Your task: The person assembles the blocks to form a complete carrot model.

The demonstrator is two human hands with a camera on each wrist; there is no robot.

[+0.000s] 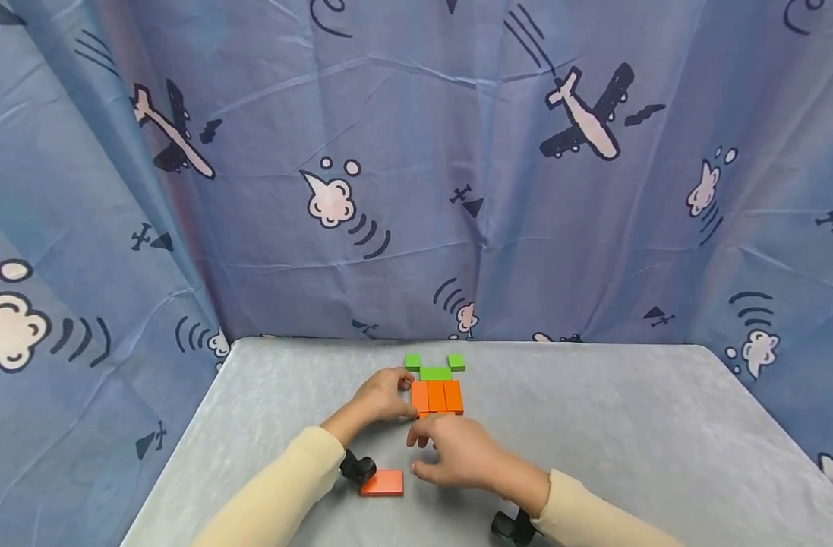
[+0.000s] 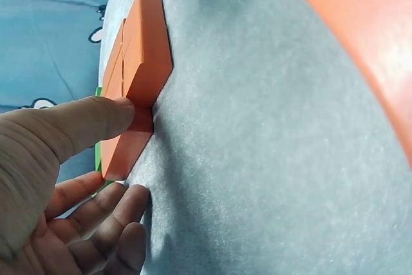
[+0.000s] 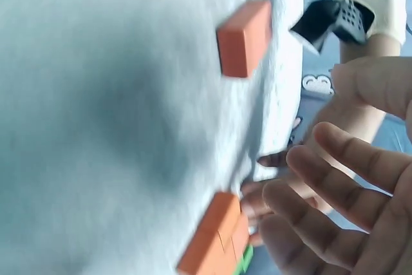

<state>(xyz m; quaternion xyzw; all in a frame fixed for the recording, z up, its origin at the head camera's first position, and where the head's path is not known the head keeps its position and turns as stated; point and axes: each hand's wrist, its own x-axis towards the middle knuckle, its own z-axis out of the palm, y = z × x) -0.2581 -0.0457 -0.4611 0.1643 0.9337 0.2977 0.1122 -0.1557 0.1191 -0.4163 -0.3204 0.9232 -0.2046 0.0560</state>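
Note:
Three orange blocks (image 1: 437,396) stand side by side on the table, with another orange block (image 2: 154,49) across their near end, partly hidden by my right hand in the head view. My left hand (image 1: 383,395) is at their left side. Its thumb touches the orange near the front corner, and the other fingers bend loosely beside the left block. Just in front of the group, my right hand (image 1: 460,452) hovers with its fingers loosely bent and nothing in them. A separate reddish-orange block (image 1: 383,483) lies nearer, between the two forearms.
Beyond the orange group lie a green rectangular block (image 1: 435,374) and two small green blocks (image 1: 456,362), one at each far corner. A grey cloth covers the table (image 1: 594,441). A blue curtain (image 1: 402,289) with printed airplanes hangs behind it.

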